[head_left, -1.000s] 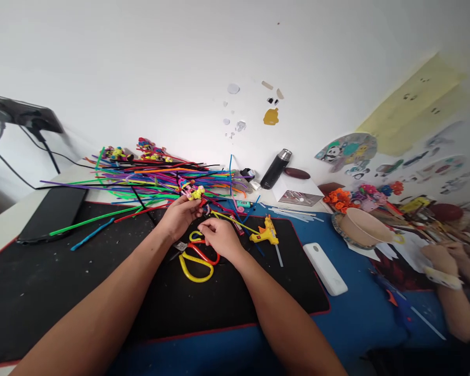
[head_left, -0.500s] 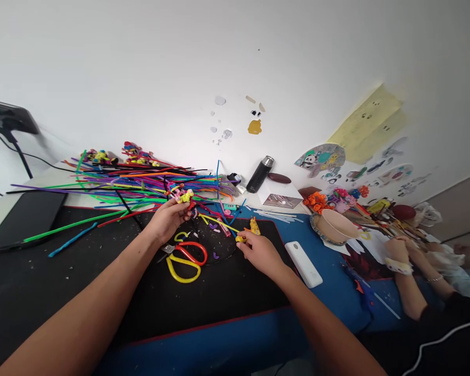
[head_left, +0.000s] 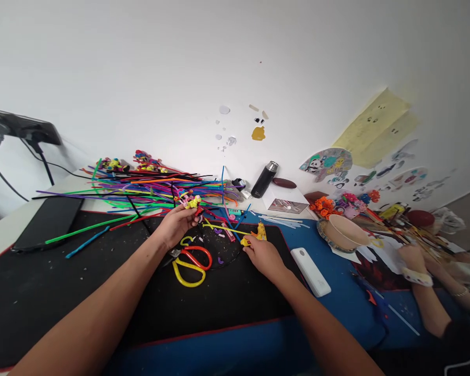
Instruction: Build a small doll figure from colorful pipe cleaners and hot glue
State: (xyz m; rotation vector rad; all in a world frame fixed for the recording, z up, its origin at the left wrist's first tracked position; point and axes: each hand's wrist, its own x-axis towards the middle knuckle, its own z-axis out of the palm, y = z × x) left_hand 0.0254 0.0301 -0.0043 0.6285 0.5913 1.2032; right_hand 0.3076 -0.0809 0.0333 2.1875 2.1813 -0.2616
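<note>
My left hand (head_left: 183, 224) pinches a small colourful figure (head_left: 190, 200) made of pipe cleaners, with yellow and pink parts. To its right, my right hand (head_left: 260, 251) is closed on the yellow glue gun (head_left: 261, 231), whose upper end shows above the fingers. A yellow pipe cleaner (head_left: 227, 228) stretches between the two hands. Below my left hand, scissors (head_left: 192, 266) with one red and one yellow handle lie on the black mat (head_left: 227, 297). Small cut pieces, some purple, are scattered between the hands.
A pile of coloured pipe cleaners (head_left: 160, 188) lies along the wall. A phone (head_left: 49, 222) is at the left. Farther right are a black flask (head_left: 264, 179), a white power bank (head_left: 310, 271) and a pink bowl (head_left: 347, 231). Another person's hands (head_left: 413, 259) are at the far right.
The whole view has shifted, so things appear slightly lower and farther right. Both hands keep their hold, with little movement relative to the mat.
</note>
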